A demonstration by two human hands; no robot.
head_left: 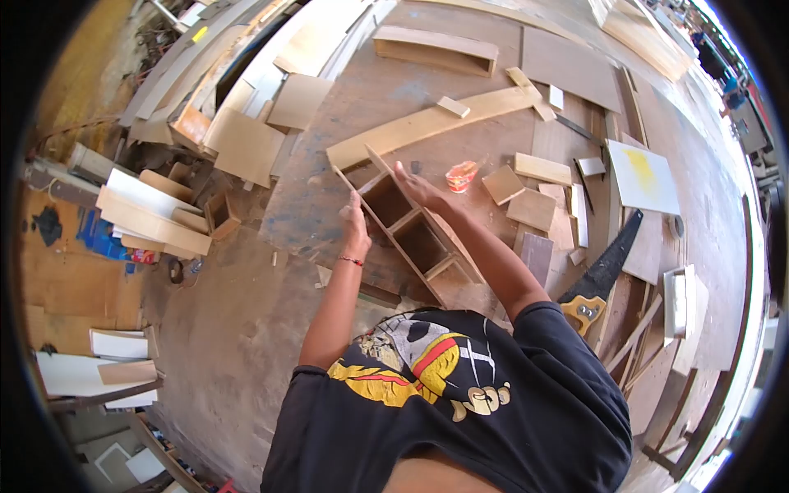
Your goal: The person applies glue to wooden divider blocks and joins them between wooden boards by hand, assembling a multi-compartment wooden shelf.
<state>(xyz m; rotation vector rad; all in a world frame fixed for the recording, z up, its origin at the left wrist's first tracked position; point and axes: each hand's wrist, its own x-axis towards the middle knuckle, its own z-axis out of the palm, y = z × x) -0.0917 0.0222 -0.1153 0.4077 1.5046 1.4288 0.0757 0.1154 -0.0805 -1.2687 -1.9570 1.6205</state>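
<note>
A narrow wooden frame with long side boards and crosspieces lies slanted in front of me, its compartments facing up. My left hand grips the left side board near its far end, thumb along the upper edge. On the opposite side, my right hand holds the other long board, with part of the fingers hidden behind it. Just beyond the frame, a long pale plank lies across the worktable. A red and white plastic packet rests to the right of my right hand.
A handsaw lies by my right elbow. Several wood blocks are scattered right of the packet. An open-ended wooden box stands at the far side. Stacked boards fill the left, and a yellow-stained white panel lies right.
</note>
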